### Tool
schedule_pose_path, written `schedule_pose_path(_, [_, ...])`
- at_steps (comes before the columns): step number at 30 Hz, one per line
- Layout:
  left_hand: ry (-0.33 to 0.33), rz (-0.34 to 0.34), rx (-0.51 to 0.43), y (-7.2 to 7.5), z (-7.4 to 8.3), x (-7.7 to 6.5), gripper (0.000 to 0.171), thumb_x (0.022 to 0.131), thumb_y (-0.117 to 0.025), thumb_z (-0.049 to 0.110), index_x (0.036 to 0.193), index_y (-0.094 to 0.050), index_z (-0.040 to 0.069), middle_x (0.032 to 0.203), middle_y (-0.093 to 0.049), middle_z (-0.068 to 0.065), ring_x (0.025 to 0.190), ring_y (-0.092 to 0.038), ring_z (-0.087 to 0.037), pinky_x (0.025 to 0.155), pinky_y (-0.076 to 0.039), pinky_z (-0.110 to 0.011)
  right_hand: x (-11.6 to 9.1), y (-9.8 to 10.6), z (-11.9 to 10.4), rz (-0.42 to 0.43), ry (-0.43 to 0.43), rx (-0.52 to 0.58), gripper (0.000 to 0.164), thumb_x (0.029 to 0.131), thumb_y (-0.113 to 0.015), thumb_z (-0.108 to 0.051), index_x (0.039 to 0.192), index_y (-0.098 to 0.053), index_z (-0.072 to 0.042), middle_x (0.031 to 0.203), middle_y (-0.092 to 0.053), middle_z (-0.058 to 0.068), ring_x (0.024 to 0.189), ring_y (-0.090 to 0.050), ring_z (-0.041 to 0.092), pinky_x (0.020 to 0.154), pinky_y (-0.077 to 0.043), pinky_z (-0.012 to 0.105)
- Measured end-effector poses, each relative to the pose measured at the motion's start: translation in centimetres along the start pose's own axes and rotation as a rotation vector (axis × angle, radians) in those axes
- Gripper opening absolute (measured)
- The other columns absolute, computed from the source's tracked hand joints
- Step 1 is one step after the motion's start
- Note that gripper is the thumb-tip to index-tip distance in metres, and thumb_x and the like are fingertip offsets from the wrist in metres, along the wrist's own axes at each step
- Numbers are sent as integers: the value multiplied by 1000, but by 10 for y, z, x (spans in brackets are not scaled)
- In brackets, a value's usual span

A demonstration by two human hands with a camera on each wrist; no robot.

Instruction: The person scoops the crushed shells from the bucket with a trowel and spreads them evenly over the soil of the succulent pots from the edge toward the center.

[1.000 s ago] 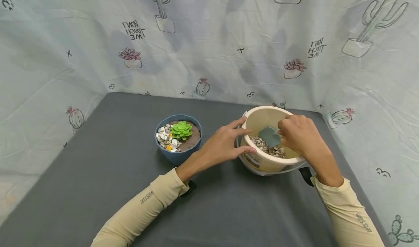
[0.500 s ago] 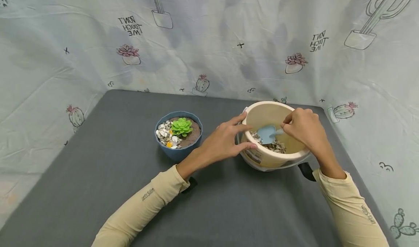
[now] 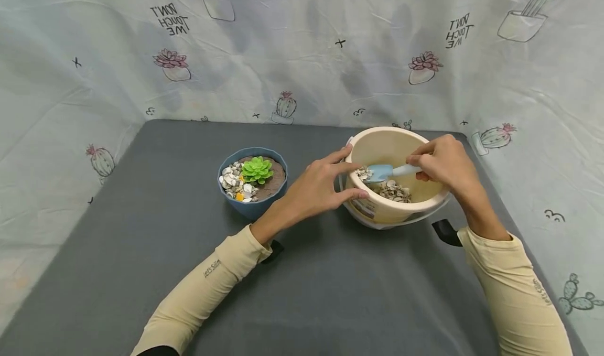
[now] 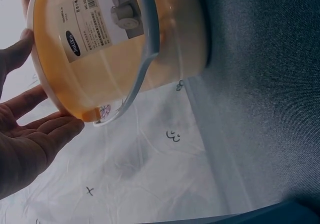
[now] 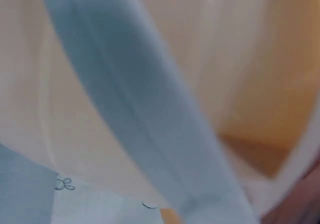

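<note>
In the head view, my right hand (image 3: 445,164) pinches the handle of a small light-blue toy shovel (image 3: 381,173) inside a cream bucket (image 3: 384,138). Pale pebbles (image 3: 364,174) show at the shovel's tip, while more small stones (image 3: 395,192) cover part of the bucket's bottom. My left hand (image 3: 321,184) steadies the bucket's left rim with fingers spread and fairly straight, one reaching over the edge. The left wrist view shows its fingertips (image 4: 75,125) right at the rim, above the grey carrying handle (image 4: 148,34). Bucket wall and handle fill the right wrist view, hiding the shovel.
Left of the bucket stands a blue pot (image 3: 252,207) with a green succulent (image 3: 257,170), white pebbles (image 3: 231,180) and brown soil. Both stand on a grey-covered table (image 3: 189,188). A cactus-printed curtain (image 3: 311,57) encloses the back and sides.
My right hand has lifted and levelled the shovel inside the bucket, its blade now nearer the left rim. My left hand stays on the rim. The head view has tilted slightly downward.
</note>
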State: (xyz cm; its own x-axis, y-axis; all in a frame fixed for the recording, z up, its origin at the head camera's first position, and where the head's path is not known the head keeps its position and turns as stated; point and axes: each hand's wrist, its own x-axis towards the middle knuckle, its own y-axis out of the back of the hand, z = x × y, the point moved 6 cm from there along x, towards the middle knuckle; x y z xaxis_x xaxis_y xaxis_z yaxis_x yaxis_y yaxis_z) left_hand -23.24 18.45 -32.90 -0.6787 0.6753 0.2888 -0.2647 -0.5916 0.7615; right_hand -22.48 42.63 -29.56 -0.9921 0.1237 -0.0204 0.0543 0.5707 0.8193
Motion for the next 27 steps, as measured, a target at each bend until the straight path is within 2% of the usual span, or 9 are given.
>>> schedule_pose_path(3, [8,13,3,4,-2,-1,62,92,-79,45,145,-65,17,170,-36,-13,150,-50,-29,110,-55,-43,0,3,-1,-4,-12,46,30,97,-69,-16,111,-78,9,71,-74,8,53,-67,11,50,-50,25])
schedule_pose_path(6, [-1,15,-2,3,0,2,63,93,-79,46,147,-63,18,170,-36,-12,151,-49,-28,112,-53,-44,-6,14,6,-5,-45,93,30,99,-67,-15,114,-77,9,66,-71,-1,53,-62,7,49,-49,25])
schedule_pose_path(7, [-7,13,-2,1,1,4,63,93,-79,46,147,-63,18,170,-36,-11,151,-49,-28,112,-53,-43,-9,18,11,-3,-64,125,25,100,-67,-16,112,-80,2,63,-69,-7,53,-60,6,50,-49,24])
schedule_pose_path(9, [-11,8,-3,-1,1,5,64,93,-78,48,147,-63,17,170,-36,-11,151,-49,-28,114,-51,-44,-15,24,20,5,-103,201,17,101,-67,-17,102,-84,-13,62,-69,-11,53,-58,5,51,-51,23])
schedule_pose_path(12, [17,2,16,-2,-5,0,64,92,-78,47,147,-63,19,170,-37,-9,149,-51,-27,115,-51,-44,-21,21,30,26,-145,328,29,101,-69,-20,80,-79,-38,63,-69,-16,54,-60,4,54,-54,20])
schedule_pose_path(14, [39,2,29,0,-9,-4,64,92,-79,46,148,-62,20,170,-36,-8,148,-52,-27,113,-52,-43,-23,21,31,48,-155,395,37,101,-70,-20,73,-75,-45,66,-70,-19,54,-64,2,54,-55,18])
schedule_pose_path(20, [20,-16,10,-3,-7,0,67,94,-76,49,152,-57,21,173,-30,-8,146,-54,-27,99,-57,-39,-40,40,39,110,-142,606,34,99,-69,-8,80,-83,-33,72,-77,-16,55,-72,5,51,-55,15])
schedule_pose_path(25, [22,-22,-5,-5,-7,0,69,94,-77,48,153,-56,19,173,-28,-8,147,-53,-26,98,-57,-38,-51,52,37,139,-116,710,28,97,-71,-3,84,-86,-23,75,-80,-11,57,-73,6,51,-55,15])
schedule_pose_path(27, [20,-23,-7,-4,-9,0,70,95,-75,48,154,-54,19,174,-27,-7,148,-52,-26,102,-57,-38,-53,55,35,156,-100,758,25,96,-72,-1,84,-86,-18,75,-80,-9,56,-73,8,50,-55,15])
